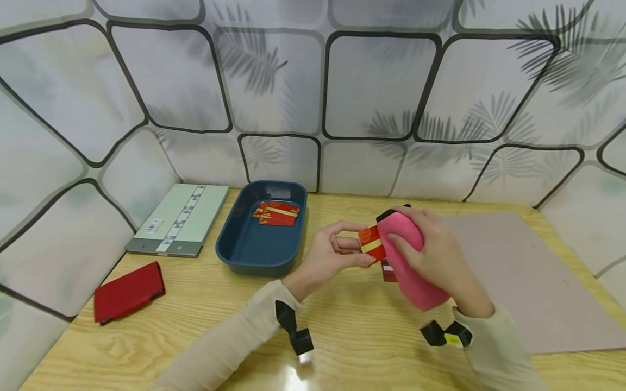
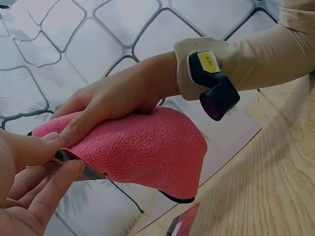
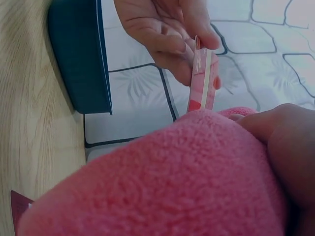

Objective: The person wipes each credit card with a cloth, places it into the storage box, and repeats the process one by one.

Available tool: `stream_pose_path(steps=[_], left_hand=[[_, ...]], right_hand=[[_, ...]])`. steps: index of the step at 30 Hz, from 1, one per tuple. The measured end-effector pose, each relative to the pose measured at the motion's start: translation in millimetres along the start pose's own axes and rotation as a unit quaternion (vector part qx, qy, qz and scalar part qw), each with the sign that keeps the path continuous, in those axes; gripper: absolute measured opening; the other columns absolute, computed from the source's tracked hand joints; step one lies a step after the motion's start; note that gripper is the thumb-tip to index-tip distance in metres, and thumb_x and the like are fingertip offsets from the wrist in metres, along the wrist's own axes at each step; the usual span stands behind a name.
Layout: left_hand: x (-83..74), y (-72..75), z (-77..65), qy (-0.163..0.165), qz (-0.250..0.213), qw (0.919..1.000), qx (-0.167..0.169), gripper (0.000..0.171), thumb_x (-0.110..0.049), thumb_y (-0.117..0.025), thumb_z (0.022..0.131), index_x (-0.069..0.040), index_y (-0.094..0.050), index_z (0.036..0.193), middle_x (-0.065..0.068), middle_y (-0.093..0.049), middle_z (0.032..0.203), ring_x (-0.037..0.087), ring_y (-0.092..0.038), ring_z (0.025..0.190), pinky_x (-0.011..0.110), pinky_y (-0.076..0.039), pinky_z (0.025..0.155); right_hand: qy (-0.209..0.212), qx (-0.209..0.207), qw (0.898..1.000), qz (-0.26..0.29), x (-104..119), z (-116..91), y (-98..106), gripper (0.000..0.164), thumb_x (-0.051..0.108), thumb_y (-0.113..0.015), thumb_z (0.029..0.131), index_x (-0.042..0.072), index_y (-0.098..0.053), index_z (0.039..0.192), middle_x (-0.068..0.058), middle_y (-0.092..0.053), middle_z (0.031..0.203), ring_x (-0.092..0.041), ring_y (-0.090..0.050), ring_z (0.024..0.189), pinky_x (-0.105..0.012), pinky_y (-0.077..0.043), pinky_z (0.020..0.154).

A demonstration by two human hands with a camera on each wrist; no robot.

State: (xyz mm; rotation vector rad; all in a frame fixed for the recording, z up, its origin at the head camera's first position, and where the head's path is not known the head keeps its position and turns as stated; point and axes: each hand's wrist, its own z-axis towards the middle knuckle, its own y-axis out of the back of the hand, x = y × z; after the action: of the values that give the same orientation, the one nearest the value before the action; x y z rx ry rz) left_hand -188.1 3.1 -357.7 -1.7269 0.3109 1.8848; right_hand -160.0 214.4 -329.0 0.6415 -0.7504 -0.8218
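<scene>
My left hand pinches the left end of a small, flat red packet with a yellow stripe above the table. A fluffy pink cloth with dark edging is in my right hand, folded over the packet's other end, which it hides. In the right wrist view the packet stands edge-on between the left thumb and fingers. The left wrist view shows the right thumb pressing the cloth close to the left fingertips. Beneath the cloth, a dark red, card-like item is partly covered.
Left of my hands, a dark blue tray holds several similar red packets. A pale green folder or book lies farther left, with a red wallet-like case nearer me. A beige mat covers the table's right side.
</scene>
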Motion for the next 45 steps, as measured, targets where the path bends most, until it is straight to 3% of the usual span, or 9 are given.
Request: stream_pose_path(steps=[9,16,21,25,27,29,34,45], left_hand=[[-3.7,0.1,0.2,-0.012,-0.013,0.9998,0.008,0.052,0.017,-0.063,0.082,0.005,-0.049,0.131,0.039,-0.059,0.113,0.01,-0.07,0.079,0.044,-0.058,0.083],[-1.4,2.0,1.5,-0.011,-0.022,0.9997,0.003,0.053,0.019,-0.063,0.082,0.005,-0.048,0.131,0.037,-0.061,0.111,0.009,-0.07,0.078,0.043,-0.058,0.084],[-0.3,1.7,1.6,-0.006,-0.039,0.9992,-0.009,0.054,0.021,-0.062,0.081,0.006,-0.049,0.13,0.016,-0.073,0.098,0.009,-0.07,0.08,0.04,-0.059,0.082],[-0.1,1.2,1.5,-0.008,-0.052,0.9986,-0.005,0.054,0.022,-0.06,0.081,0.007,-0.048,0.131,0.001,-0.073,0.093,0.009,-0.07,0.082,0.038,-0.059,0.082],[0.1,0.9,1.6,-0.009,-0.053,0.9985,-0.002,0.054,0.022,-0.06,0.081,0.007,-0.048,0.131,0.004,-0.074,0.095,0.009,-0.07,0.082,0.038,-0.059,0.082],[0.4,0.4,1.7,-0.01,-0.051,0.9987,-0.001,0.054,0.022,-0.06,0.081,0.008,-0.048,0.131,0.016,-0.073,0.1,0.009,-0.07,0.082,0.038,-0.059,0.082],[-0.6,-1.4,1.2,-0.018,-0.034,0.9993,0.005,0.05,0.022,-0.059,0.081,0.01,-0.046,0.128,0.042,-0.056,0.112,0.008,-0.07,0.076,0.037,-0.06,0.078],[-0.2,-0.8,0.6,-0.021,-0.015,0.9996,0.008,0.047,0.02,-0.061,0.082,0.01,-0.047,0.126,0.041,-0.058,0.111,0.011,-0.07,0.073,0.037,-0.061,0.073]], right_hand=[[0.043,-0.026,0.998,-0.037,19,-4,0,0.05,0.016,-0.078,0.078,0.006,-0.059,0.124,-0.017,-0.058,0.093,-0.028,-0.057,0.071,-0.04,-0.053,0.054],[0.072,-0.04,0.996,-0.029,35,-6,-2,0.052,0.017,-0.079,0.076,0.008,-0.06,0.123,-0.014,-0.058,0.093,-0.026,-0.058,0.072,-0.039,-0.053,0.054],[0.076,-0.037,0.996,-0.022,42,-7,-1,0.051,0.017,-0.079,0.076,0.008,-0.061,0.124,-0.013,-0.057,0.094,-0.024,-0.057,0.074,-0.037,-0.052,0.053],[0.074,-0.036,0.996,-0.019,44,-8,1,0.051,0.016,-0.078,0.076,0.007,-0.06,0.123,-0.013,-0.058,0.094,-0.024,-0.057,0.074,-0.038,-0.052,0.054],[0.071,-0.036,0.997,-0.019,44,-8,1,0.051,0.016,-0.079,0.076,0.007,-0.06,0.124,-0.014,-0.058,0.094,-0.025,-0.057,0.074,-0.039,-0.053,0.055],[0.064,-0.035,0.997,-0.017,44,-8,1,0.052,0.016,-0.079,0.076,0.007,-0.06,0.124,-0.014,-0.057,0.094,-0.025,-0.057,0.074,-0.04,-0.053,0.055],[0.045,-0.037,0.998,-0.017,42,-9,-1,0.053,0.017,-0.081,0.075,0.009,-0.06,0.124,-0.015,-0.057,0.096,-0.027,-0.059,0.074,-0.042,-0.054,0.055],[-0.004,-0.029,0.999,-0.027,25,-5,-1,0.053,0.016,-0.08,0.077,0.011,-0.06,0.126,-0.016,-0.058,0.097,-0.031,-0.06,0.073,-0.047,-0.056,0.056]])
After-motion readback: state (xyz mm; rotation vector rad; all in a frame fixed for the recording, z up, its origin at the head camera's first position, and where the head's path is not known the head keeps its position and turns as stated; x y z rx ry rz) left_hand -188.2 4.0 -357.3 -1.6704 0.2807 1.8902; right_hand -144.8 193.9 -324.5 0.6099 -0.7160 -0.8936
